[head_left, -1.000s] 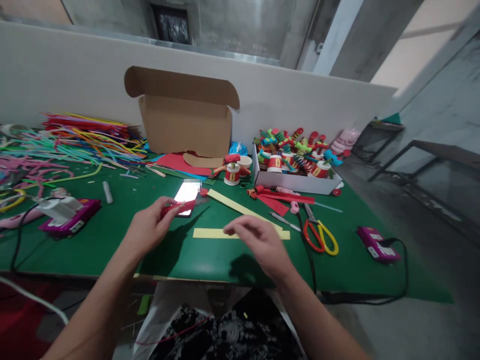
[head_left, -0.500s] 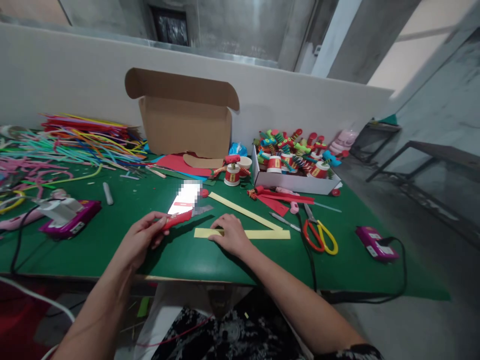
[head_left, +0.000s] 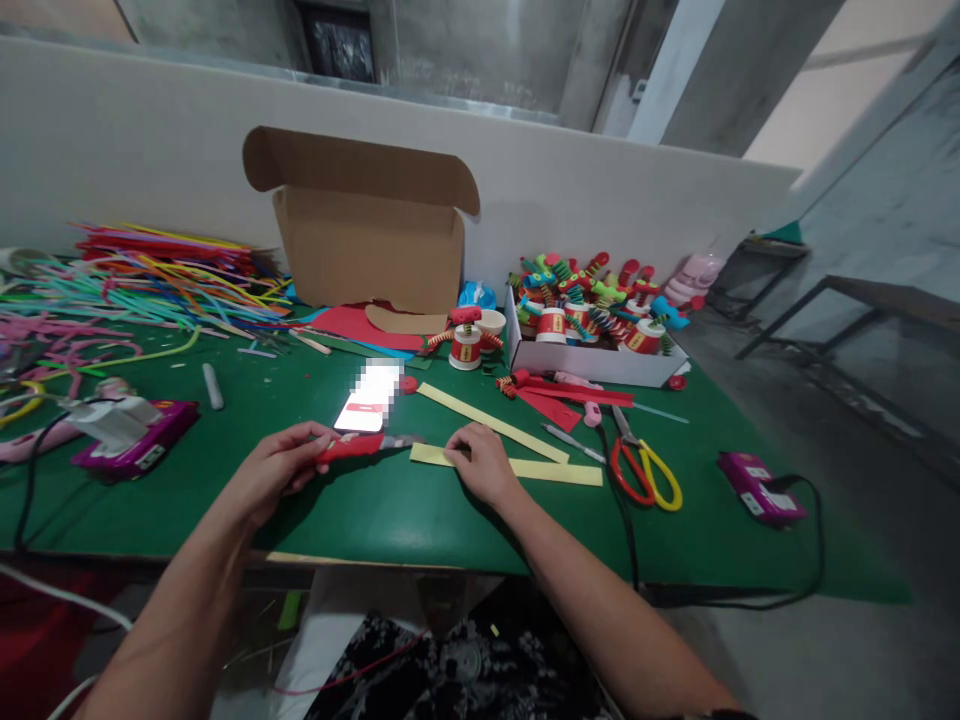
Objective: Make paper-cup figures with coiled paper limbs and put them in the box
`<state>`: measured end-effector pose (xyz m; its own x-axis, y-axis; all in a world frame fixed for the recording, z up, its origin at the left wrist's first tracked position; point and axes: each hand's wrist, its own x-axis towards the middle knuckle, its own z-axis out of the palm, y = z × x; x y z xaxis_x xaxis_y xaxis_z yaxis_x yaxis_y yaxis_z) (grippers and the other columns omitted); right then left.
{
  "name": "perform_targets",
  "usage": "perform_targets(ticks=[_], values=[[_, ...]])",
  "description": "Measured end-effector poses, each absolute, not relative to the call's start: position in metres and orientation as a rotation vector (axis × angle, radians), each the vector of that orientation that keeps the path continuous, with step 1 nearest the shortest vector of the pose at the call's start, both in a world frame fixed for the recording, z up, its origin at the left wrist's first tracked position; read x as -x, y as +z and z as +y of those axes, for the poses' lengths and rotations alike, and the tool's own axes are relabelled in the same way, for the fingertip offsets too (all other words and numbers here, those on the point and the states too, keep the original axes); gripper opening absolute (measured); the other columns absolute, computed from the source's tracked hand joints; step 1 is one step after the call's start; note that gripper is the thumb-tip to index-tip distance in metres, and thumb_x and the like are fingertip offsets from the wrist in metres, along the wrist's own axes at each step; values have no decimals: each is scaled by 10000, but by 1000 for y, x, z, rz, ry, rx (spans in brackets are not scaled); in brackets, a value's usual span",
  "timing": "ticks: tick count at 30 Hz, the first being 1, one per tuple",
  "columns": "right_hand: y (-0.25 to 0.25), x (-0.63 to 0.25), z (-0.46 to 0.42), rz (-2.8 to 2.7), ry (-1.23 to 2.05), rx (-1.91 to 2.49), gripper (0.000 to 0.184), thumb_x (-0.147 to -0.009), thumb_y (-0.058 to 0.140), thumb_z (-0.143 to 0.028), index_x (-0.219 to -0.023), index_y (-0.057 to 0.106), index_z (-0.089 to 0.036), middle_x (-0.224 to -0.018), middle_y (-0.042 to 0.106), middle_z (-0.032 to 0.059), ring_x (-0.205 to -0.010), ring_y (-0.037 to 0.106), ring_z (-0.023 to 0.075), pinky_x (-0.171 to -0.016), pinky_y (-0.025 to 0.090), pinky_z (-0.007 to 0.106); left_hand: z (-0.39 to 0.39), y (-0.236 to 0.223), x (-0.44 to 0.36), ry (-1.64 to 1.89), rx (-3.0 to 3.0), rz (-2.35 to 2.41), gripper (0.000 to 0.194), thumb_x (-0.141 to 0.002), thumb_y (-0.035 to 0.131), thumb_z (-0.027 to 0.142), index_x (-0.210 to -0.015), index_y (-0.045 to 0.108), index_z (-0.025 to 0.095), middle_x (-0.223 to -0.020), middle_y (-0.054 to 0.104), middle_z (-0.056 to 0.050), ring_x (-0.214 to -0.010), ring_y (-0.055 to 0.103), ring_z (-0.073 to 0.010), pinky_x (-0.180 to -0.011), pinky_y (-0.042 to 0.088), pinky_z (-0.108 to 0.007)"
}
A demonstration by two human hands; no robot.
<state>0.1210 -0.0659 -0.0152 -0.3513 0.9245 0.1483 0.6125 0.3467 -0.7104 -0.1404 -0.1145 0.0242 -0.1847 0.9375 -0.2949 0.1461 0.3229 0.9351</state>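
My left hand (head_left: 279,466) grips the red handle of a utility knife (head_left: 351,447). Its blade points right, and the tip is close to the left end of a pale yellow paper strip (head_left: 559,471). My right hand (head_left: 484,465) has its fingers closed on this strip near that end, holding it just over or against the green table (head_left: 390,530); the exact contact is hidden. A second yellow strip (head_left: 499,424) lies slanted behind it. Beyond the knife lies a phone (head_left: 364,405) with a bright screen, partly blurred out.
Scissors (head_left: 646,470), a pen (head_left: 574,442) and red paper strips lie to the right. Behind them a white box (head_left: 592,362) holds several cup figures; another cup figure (head_left: 466,345) stands beside it. Colourful pipe cleaners (head_left: 172,280) cover the back left. Purple boxes (head_left: 139,445) with cables flank both sides.
My right hand and its strip have moved right, and the strip now tilts slightly down to the right. The knife blade has swung lower, toward the strip's left end.
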Motion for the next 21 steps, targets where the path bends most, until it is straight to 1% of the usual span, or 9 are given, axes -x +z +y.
perform_targets(ticks=[4,8,13,16,18,19,20,21], values=[[-15,-120,-66,-2083,740,1367,104,-794,632,-125,-713,624,-190,-811,603,20,-848,536,175,-817,383,323,-112,24,142,938,-1044,1608,320,-625,645,473,-774,578,198,-487,482,31,-378,263,-66,-413,95,-238],[-15,-119,-67,-2088,735,1361,101,-797,629,-128,-720,626,-192,-813,599,19,-859,532,176,-826,379,325,-110,22,146,1022,-1025,1638,334,-646,619,493,-803,569,202,-498,490,32,-379,273,-71,-408,114,-238],[-14,-119,-68,-2081,753,1385,104,-798,622,-124,-717,623,-190,-823,595,21,-863,529,174,-833,377,326,-112,24,144,979,-1035,1604,318,-632,641,471,-775,574,196,-487,483,36,-373,275,-62,-394,125,-222],[-14,-118,-68,-2097,750,1407,108,-806,615,-125,-718,619,-187,-832,596,26,-872,530,180,-841,379,333,-113,25,145,940,-1063,1591,343,-627,649,489,-786,595,189,-487,481,37,-372,270,-61,-393,127,-212],[-14,-119,-68,-2109,732,1420,89,-808,612,-128,-745,622,-190,-844,597,31,-886,530,190,-851,382,345,-113,24,147,887,-1142,1610,353,-640,646,513,-785,619,192,-501,490,33,-392,304,-76,-396,167,-208],[-14,-119,-69,-2111,713,1415,71,-806,614,-128,-790,628,-196,-875,600,35,-909,529,197,-865,381,355,-113,23,149,856,-1219,1629,348,-645,647,522,-764,631,195,-524,512,23,-417,351,-92,-406,214,-209],[-15,-119,-69,-2113,691,1394,98,-802,616,-125,-855,635,-205,-924,603,41,-944,525,205,-881,380,366,-113,21,150,829,-1321,1657,342,-650,649,530,-739,643,199,-560,547,7,-459,410,-113,-430,274,-215],[-15,-120,-70,-2118,670,1356,168,-798,614,-114,-930,636,-216,-983,600,47,-985,520,211,-899,378,375,-113,19,151,808,-1442,1680,336,-661,647,533,-725,658,204,-619,596,-14,-526,479,-141,-478,342,-228]])
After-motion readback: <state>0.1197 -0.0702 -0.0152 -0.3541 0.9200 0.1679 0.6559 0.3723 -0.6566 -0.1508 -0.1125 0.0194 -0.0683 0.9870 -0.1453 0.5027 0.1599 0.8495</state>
